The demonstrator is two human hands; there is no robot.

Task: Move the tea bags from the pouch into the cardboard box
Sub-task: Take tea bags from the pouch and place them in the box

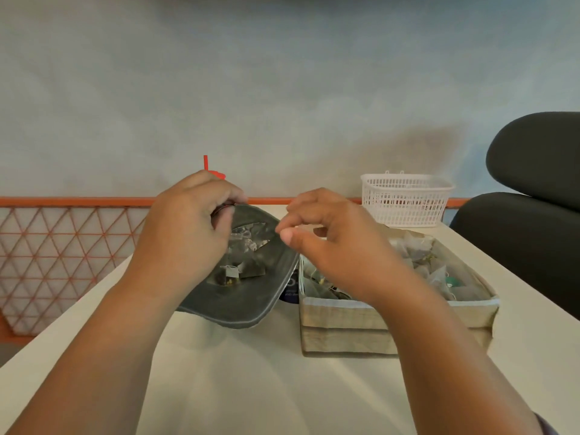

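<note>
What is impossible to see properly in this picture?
Head view:
- How many tea bags the pouch holds: the left hand gripping its rim covers some.
- Whether the right hand pinches anything: too small.
- Part of the cardboard box: hidden under the right hand.
- Dark label between pouch and box: blurred.

Off-white flat table top [251, 387] fills the lower frame. White slotted plastic basket [405, 202] stands upright at the far right edge of the table, contents not discernible. Black padded office chair [533, 189] is just beside the table's right side, backrest above seat. Orange horizontal rail [72, 201] runs behind the table's far edge; below it, left, an orange triangular-mesh panel [47, 252]. Pale grey-blue wall [251, 89] behind. Thin red upright item [206, 163] above the rail, partly hidden, not identifiable.
</note>
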